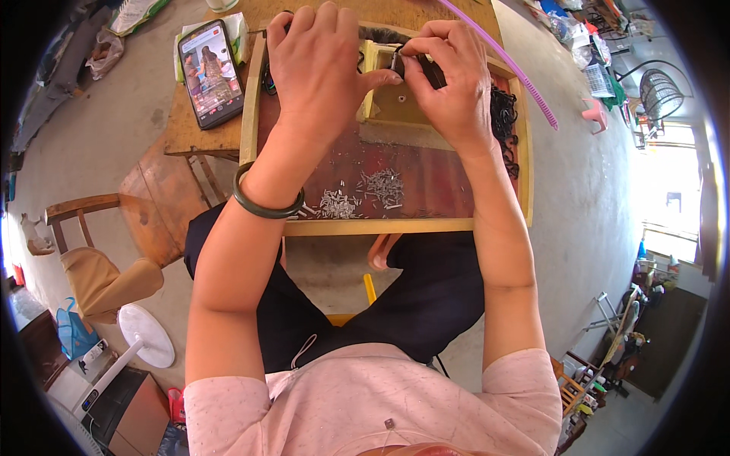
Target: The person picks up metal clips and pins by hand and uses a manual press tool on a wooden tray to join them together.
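From where I stood, the right hand had thumb and forefinger pinched together on a small piece, up by the box-like compartment at the far side of the wooden tray. The left hand was spread nearby, thumb stretched towards it (its fingertips were hidden, so I couldn't tell if they gripped anything). Heaps of tiny grey rods lay nearer the person.

Pinching small dark part in right hand at far side of wood-rimmed tray, left hand alongside. Got grey rods heaped near, phone on wooden table far left.
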`<state>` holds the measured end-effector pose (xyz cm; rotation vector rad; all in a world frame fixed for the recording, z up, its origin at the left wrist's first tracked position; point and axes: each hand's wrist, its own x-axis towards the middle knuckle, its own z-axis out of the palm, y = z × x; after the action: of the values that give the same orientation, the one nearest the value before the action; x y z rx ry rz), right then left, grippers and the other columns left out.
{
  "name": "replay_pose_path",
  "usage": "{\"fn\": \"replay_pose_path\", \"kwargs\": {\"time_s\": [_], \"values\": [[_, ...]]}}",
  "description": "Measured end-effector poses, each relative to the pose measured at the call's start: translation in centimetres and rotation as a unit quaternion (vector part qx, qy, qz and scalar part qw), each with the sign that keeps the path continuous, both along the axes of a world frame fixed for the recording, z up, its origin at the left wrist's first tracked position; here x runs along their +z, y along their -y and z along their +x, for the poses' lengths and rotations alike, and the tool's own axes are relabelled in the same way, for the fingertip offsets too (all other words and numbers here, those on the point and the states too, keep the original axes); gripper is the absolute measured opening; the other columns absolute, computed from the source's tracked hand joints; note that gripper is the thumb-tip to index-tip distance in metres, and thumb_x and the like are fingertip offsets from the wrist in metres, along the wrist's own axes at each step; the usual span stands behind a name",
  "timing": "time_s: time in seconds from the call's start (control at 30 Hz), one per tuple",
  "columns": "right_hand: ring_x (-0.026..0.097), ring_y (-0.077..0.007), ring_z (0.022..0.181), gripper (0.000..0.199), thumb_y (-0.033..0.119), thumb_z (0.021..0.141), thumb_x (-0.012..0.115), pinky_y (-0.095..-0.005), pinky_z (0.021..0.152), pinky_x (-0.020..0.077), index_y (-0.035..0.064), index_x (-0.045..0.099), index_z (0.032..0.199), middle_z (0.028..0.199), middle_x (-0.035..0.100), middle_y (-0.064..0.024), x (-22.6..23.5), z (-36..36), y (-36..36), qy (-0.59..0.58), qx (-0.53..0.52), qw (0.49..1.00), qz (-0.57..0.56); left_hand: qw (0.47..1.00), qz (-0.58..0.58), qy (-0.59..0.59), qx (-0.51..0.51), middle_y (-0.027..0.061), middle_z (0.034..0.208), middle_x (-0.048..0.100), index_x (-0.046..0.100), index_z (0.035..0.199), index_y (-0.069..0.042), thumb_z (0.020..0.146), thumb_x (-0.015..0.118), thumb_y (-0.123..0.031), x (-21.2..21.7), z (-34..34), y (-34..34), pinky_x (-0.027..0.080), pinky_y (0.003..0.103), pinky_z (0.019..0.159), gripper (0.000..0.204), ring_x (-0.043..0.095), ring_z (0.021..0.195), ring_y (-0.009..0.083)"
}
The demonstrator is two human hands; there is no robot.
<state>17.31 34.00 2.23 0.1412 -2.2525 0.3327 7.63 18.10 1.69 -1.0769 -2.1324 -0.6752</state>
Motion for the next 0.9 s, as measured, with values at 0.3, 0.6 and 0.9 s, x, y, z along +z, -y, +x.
{"fn": "replay_pose_path", "kwargs": {"time_s": [0.3,0.6,0.9], "values": [[0.061,-0.0236,0.094,0.018,0.003,0.073,0.077,-0.0396,0.082,0.0455,0.0109,0.071,0.089,0.102,0.060,-0.0022,-0.6,-0.5,-0.3,-0.002,0.000,1.000,0.015,1.000,-0.002,-0.011,0.004,0.0036,0.086,0.059,0.059,0.087,-0.010,0.054,0.088,-0.053,0.2,0.0,0.1,0.041,0.041,0.090,0.062,0.059,0.090,0.0268],[0.061,-0.0230,0.096,0.019,0.004,0.071,0.076,-0.0400,0.083,0.0456,0.0105,0.070,0.088,0.102,0.061,-0.0020,-0.2,-0.3,0.5,-0.004,-0.030,0.998,0.059,1.000,-0.005,0.000,-0.002,0.0041,0.088,0.060,0.059,0.088,-0.010,0.056,0.088,-0.053,0.0,0.0,0.0,0.042,0.042,0.091,0.061,0.060,0.092,0.0276],[0.061,-0.0234,0.097,0.013,0.012,0.069,0.073,-0.0390,0.089,0.0456,0.0094,0.072,0.082,0.099,0.063,-0.0015,0.4,0.0,1.8,-0.014,-0.100,0.978,0.182,1.000,0.002,-0.016,-0.006,0.0050,0.090,0.061,0.060,0.091,-0.008,0.060,0.083,-0.058,0.2,-0.1,0.1,0.041,0.043,0.093,0.063,0.060,0.094,0.0286]]}}
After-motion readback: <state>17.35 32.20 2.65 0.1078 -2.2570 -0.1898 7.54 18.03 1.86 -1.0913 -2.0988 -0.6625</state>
